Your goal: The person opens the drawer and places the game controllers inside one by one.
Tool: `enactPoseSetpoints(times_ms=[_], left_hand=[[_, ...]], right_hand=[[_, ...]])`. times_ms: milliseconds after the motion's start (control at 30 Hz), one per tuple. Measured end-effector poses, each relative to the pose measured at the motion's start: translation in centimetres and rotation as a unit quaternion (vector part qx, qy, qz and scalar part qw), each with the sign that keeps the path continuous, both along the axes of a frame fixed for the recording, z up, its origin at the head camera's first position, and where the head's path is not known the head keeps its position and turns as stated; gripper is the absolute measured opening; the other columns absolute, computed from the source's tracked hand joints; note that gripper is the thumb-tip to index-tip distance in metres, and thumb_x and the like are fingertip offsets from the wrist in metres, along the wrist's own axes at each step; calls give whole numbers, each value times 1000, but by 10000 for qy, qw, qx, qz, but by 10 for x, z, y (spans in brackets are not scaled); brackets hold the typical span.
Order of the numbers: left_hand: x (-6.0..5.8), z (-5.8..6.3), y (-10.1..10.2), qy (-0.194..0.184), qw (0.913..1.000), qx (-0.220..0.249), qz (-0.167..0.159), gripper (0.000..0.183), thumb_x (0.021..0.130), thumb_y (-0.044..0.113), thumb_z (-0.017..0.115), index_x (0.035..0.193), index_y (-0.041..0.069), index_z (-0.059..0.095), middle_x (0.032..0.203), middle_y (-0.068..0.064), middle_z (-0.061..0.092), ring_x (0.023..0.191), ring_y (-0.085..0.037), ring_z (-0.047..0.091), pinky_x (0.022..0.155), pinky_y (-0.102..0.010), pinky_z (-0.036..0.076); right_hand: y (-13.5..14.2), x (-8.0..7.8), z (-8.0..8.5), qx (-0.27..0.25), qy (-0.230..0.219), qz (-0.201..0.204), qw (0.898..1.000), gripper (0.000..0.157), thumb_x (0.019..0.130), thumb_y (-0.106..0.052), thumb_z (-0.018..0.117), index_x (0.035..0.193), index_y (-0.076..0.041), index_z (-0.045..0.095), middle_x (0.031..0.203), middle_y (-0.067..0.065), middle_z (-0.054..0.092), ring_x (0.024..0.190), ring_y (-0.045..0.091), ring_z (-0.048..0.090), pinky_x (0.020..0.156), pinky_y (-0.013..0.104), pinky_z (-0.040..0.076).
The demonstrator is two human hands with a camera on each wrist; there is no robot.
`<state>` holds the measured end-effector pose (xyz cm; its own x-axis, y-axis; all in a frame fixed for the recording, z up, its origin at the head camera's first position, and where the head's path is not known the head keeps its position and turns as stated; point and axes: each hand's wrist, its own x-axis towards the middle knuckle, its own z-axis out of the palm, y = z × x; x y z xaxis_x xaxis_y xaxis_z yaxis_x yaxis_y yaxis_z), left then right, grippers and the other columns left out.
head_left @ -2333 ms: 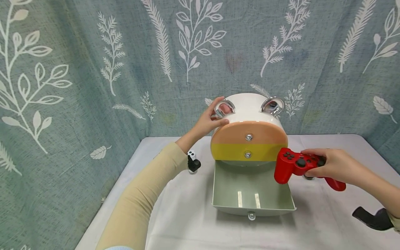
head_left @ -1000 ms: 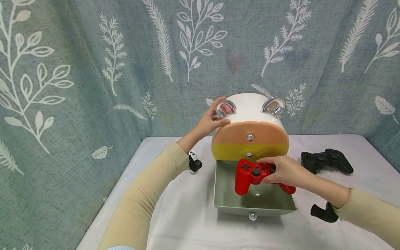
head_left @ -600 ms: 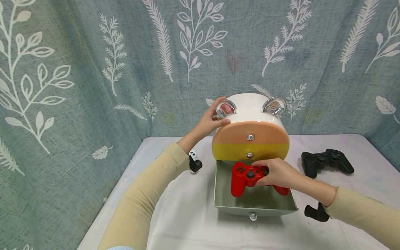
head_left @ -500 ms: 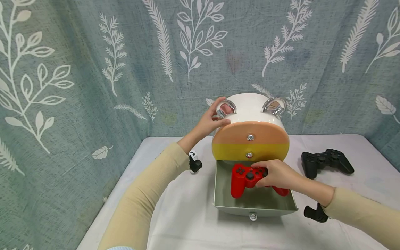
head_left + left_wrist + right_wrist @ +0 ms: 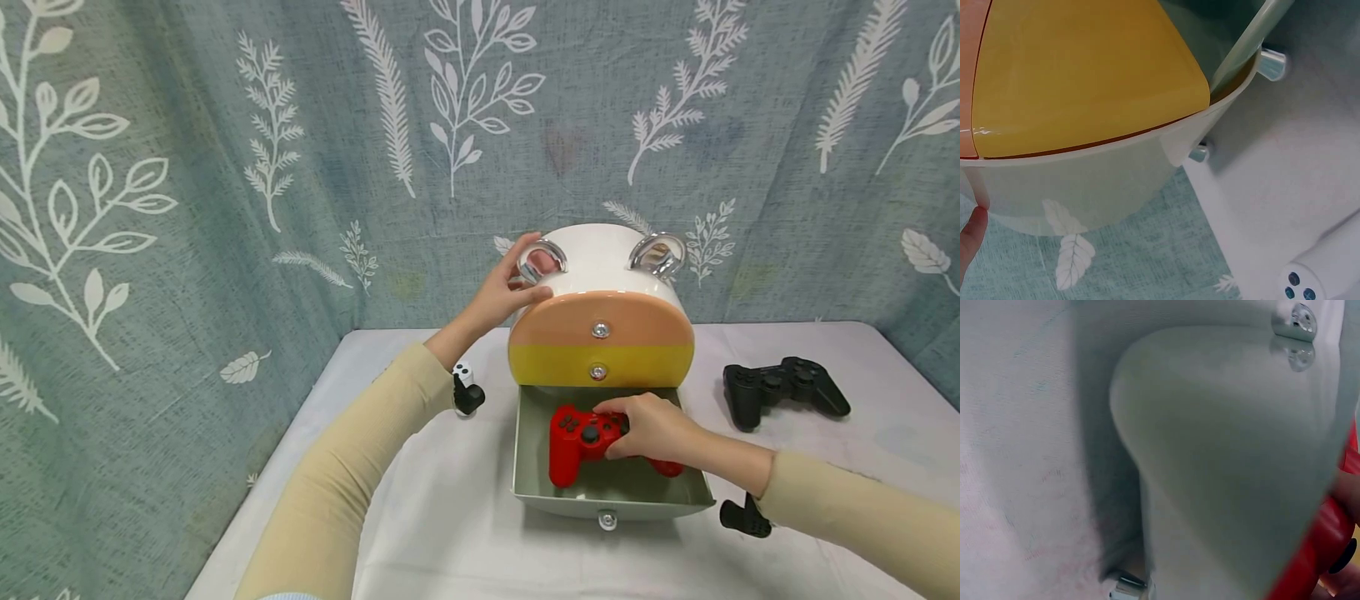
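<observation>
A white, rounded drawer cabinet [image 5: 597, 260] has chrome rings on top and orange and yellow drawer fronts. Below these, its pale green bottom drawer [image 5: 558, 502] is pulled out. My right hand [image 5: 656, 431] pinches a red game controller [image 5: 566, 454] by its middle, thumb in front, down inside this drawer. In the right wrist view the drawer's outer wall [image 5: 1222, 456] covers most of the controller. My left hand [image 5: 491, 296] rests on the cabinet's upper left, thumb and index finger spread beside the ring. One fingertip [image 5: 977, 219] touches the cabinet's side in the left wrist view.
A black game controller [image 5: 783, 387] lies on the white-covered table to the right of the cabinet. Partly behind the left wrist's camera is a small white item with dark dots [image 5: 462, 371]. A leaf-patterned curtain [image 5: 420, 167] hangs behind and at the left.
My right hand has carried the red controller leftward from beside the cabinet, then lowered it into the open drawer. The black controller has come into view. My left hand stays put.
</observation>
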<state>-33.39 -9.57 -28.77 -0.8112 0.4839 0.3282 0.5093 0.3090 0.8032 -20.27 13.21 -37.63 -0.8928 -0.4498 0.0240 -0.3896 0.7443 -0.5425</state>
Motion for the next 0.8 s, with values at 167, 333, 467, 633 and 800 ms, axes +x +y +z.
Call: enactPoseSetpoints(times_ms=[167, 333, 467, 633, 800], left_hand=[[0, 0, 0, -7, 10000, -7, -7, 75, 86, 16, 64, 146, 31, 22, 151, 2, 20, 125, -24, 39, 102, -43, 34], [1, 1, 0, -54, 10000, 4, -18, 75, 86, 15, 64, 146, 31, 21, 151, 1, 19, 126, -25, 37, 103, -44, 33], [7, 6, 1, -173, 9998, 73, -82, 75, 86, 11, 63, 147, 26, 21, 152, -3, 18, 128, -28, 35, 104, -46, 31], [21, 18, 2, -247, 9996, 57, -98, 74, 86, 8, 62, 147, 18, 21, 152, -9, 18, 128, -31, 34, 104, -48, 30], [22, 18, 1, -235, 9997, 44, -77, 74, 86, 9, 62, 147, 18, 21, 151, -7, 18, 127, -31, 35, 104, -48, 30]], right_hand=[[-4, 0, -4, 91, -189, -46, 9998, 48, 66, -23, 81, 110, -11, 66, 90, -1, 66, 77, 13, 54, 63, 27, 45], [-8, 0, -5, 263, -279, -106, 9992, 48, 67, -25, 81, 110, -13, 66, 91, -1, 66, 77, 13, 55, 67, 30, 48], [-11, 0, -7, 391, -260, -127, 9988, 46, 66, -24, 82, 108, -14, 67, 87, -2, 66, 74, 13, 55, 66, 29, 47], [-13, -1, -9, 476, -227, -127, 9985, 45, 65, -25, 82, 106, -14, 68, 85, -2, 66, 73, 12, 53, 63, 28, 45], [-13, -2, -11, 504, -375, -182, 9979, 46, 66, -26, 81, 108, -13, 67, 88, -1, 65, 75, 13, 53, 65, 29, 46]])
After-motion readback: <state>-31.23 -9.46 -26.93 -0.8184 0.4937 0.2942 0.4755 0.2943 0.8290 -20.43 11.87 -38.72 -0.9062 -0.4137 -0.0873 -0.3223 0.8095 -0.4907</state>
